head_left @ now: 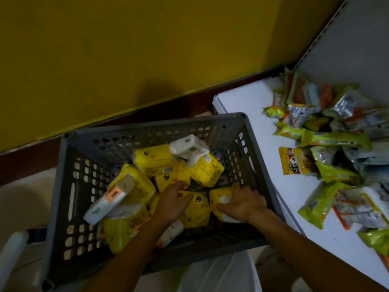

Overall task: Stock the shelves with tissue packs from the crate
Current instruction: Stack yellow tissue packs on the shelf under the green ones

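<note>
A grey perforated plastic crate (69, 186) sits in front of me, holding several yellow tissue packs (151, 159) and a few white ones (189, 147). Both my hands are down inside it. My left hand (171, 204) lies over a yellow pack (197, 209) near the crate's middle, fingers curled on its top. My right hand (244, 202) grips another yellow pack (219, 200) by the crate's right wall, thumb under it. A white pack with an orange label (109, 202) leans at the left.
To the right is a white shelf (252, 106) with a pile of green, silver and yellow snack packets (328, 140) along its back. A yellow wall (126, 49) rises behind the crate. The shelf's left end next to the crate is bare.
</note>
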The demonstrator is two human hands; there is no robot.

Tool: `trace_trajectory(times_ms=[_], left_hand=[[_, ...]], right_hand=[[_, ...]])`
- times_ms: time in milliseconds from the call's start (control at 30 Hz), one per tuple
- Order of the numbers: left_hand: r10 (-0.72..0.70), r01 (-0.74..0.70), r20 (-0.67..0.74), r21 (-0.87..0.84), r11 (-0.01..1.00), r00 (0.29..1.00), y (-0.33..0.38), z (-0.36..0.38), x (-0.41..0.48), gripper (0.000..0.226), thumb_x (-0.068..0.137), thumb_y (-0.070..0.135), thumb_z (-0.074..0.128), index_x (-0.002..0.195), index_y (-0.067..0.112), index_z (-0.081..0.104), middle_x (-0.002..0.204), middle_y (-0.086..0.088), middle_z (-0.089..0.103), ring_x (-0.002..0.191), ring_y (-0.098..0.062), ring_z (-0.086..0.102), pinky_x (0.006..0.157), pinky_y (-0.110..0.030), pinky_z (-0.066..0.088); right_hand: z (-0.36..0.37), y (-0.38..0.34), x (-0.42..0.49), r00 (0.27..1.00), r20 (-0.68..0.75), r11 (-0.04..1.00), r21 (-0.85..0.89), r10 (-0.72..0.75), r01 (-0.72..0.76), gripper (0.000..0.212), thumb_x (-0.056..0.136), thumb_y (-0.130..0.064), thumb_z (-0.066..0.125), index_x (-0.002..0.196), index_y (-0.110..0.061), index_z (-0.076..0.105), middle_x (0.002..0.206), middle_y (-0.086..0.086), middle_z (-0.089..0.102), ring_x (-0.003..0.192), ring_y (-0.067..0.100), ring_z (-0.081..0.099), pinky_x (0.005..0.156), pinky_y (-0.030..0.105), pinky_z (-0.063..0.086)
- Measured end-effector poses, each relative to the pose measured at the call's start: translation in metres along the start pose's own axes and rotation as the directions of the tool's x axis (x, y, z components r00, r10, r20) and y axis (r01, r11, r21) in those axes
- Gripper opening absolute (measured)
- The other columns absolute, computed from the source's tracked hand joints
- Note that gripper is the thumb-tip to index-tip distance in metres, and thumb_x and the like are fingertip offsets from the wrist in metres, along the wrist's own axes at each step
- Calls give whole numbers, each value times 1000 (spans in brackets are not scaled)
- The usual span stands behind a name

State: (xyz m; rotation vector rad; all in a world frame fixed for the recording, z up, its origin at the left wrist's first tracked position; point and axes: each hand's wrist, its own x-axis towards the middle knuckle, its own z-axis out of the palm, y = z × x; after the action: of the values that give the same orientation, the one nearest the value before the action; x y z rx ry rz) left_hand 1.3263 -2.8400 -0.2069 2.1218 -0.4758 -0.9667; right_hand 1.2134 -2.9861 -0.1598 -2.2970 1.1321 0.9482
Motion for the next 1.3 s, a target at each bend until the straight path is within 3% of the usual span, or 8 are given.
trace_trajectory(times_ms=[200, 433, 567, 633, 767, 867, 1067, 1300], left_hand=[[126, -133, -61, -141, 981, 990, 71, -34, -21, 39, 92, 24, 56, 129, 17, 49, 117, 1, 52, 97, -10, 50, 71, -16, 40], [173, -149, -10, -556, 817, 985, 163, -88, -75, 14, 91, 31, 55, 105, 31, 56, 111, 1, 58, 103, -25, 58, 70, -39, 57], [370, -376, -132, -575, 727, 919, 213, -98, -117, 23, 88, 18, 59, 109, 25, 55, 113, -4, 62, 100, -21, 61, 76, -39, 56], [452, -471, -187, -571, 672, 872, 237, -98, -138, 25, 88, 13, 59, 110, 23, 54, 109, -3, 63, 93, -16, 62, 63, -27, 57], [560, -578, -244, -595, 558, 792, 285, -88, -178, 36, 86, 14, 60, 119, 25, 51, 109, 0, 61, 94, -16, 61, 57, -25, 54], [621, -630, -256, -584, 512, 741, 318, -78, -203, 39, 80, 22, 70, 113, 30, 53, 112, -2, 61, 96, -19, 60, 62, -32, 54], [715, -728, -282, -518, 448, 640, 396, -73, -230, 42, 76, 32, 71, 114, 27, 54, 112, -4, 62, 98, -22, 60, 79, -45, 52], [739, -780, -309, -437, 448, 598, 503, -120, -247, 23, 87, 27, 57, 110, 30, 53, 100, 10, 62, 88, -7, 59, 71, -32, 52]], right_hand=[[-56, -11, -56, 937, -238, 948, 125, -257, 292, 75, 80, -53, 62, 138, -17, 31, 135, 10, 42, 123, 30, 43, 94, 38, 42], [-107, -6, -145, 514, -683, 790, -155, -519, 593, 84, 66, -60, 45, 139, -20, 34, 138, 2, 38, 122, 23, 38, 88, 33, 40], [-124, 17, -189, 300, -798, 726, -233, -523, 647, 81, 71, -56, 54, 141, -39, 18, 153, 2, 16, 136, 21, 20, 99, 33, 32], [-132, 31, -211, 239, -850, 734, -224, -469, 642, 86, 70, -61, 55, 140, -53, 5, 156, -5, 1, 141, 18, 12, 99, 31, 30], [-147, 54, -256, 251, -914, 741, -76, -320, 667, 96, 64, -76, 59, 131, -66, -9, 147, -26, -19, 141, 5, 2, 109, 31, 29], [-160, 71, -279, 227, -939, 732, -35, -256, 681, 105, 68, -63, 70, 126, -71, -17, 145, -25, -23, 137, -3, -4, 106, 20, 24], [-220, 97, -321, 82, -984, 729, -59, -156, 682, 86, 60, -63, 51, 131, -54, 4, 153, -8, 8, 143, 10, 9, 107, 23, 26], [-325, 96, -366, 94, -989, 687, -12, -117, 727, 86, 59, -58, 56, 132, -51, 11, 154, -7, 15, 135, -3, 8, 102, 20, 25]])
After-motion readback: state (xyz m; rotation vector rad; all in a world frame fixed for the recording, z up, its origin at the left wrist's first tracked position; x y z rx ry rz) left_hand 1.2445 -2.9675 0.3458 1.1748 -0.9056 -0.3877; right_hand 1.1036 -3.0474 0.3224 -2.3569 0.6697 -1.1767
